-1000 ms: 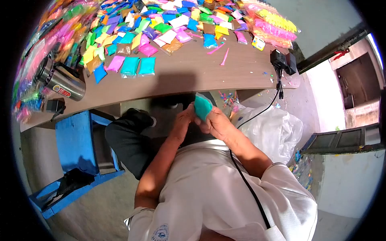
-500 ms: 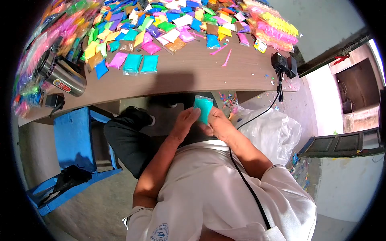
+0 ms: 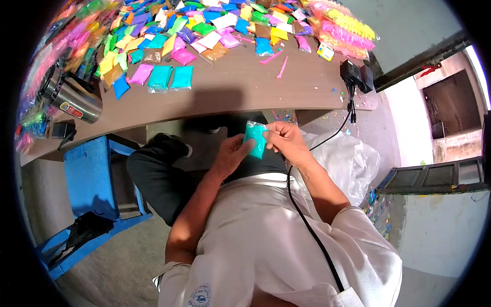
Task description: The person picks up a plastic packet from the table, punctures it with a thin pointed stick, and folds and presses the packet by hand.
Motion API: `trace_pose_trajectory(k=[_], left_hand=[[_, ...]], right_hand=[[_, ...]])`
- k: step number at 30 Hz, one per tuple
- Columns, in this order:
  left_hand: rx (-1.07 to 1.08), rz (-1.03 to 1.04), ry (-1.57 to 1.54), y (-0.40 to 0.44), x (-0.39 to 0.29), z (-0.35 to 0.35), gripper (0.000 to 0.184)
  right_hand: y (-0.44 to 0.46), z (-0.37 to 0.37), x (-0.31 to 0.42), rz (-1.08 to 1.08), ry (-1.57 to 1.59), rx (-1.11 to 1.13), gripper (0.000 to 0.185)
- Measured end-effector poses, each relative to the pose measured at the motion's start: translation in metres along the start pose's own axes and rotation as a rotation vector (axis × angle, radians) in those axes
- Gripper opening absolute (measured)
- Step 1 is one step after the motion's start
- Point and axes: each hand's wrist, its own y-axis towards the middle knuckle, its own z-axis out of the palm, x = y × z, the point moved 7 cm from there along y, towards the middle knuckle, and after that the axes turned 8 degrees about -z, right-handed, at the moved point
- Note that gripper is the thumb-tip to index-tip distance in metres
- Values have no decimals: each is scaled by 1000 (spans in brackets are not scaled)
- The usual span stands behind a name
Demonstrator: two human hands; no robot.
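Note:
A teal packet point(image 3: 254, 139) in clear film is held upright over my lap, just off the table's near edge. My left hand point(image 3: 233, 153) grips its left side, thumb across the front. At its upper right edge, the fingers of my right hand point(image 3: 284, 139) pinch the film. Two more teal packets, one point(image 3: 160, 77) beside the other point(image 3: 181, 77), lie flat on the brown table point(image 3: 225, 97). Behind them spreads a heap of packets in many colours, with a blue packet point(image 3: 120, 87) at its near left edge.
A steel flask point(image 3: 76, 102) lies at the table's left, near a black adapter point(image 3: 62, 130). More black adapters point(image 3: 356, 75) with cables are at the right. A blue chair point(image 3: 89, 176) stands left, a clear plastic bag point(image 3: 348, 163) right. A black cable runs down my shirt.
My right hand has shifted from the packet's lower right side up to its top right edge. The packet now faces the camera more fully, and my left hand still holds it.

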Motion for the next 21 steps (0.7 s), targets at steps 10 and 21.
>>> trace_pose_trajectory(k=[10, 21], left_hand=[[99, -28, 54, -1, -3, 6, 34], [35, -19, 230, -5, -9, 8, 31]], right_hand=[[0, 5, 11, -67, 5, 65, 16], [8, -2, 23, -240, -314, 126, 22]])
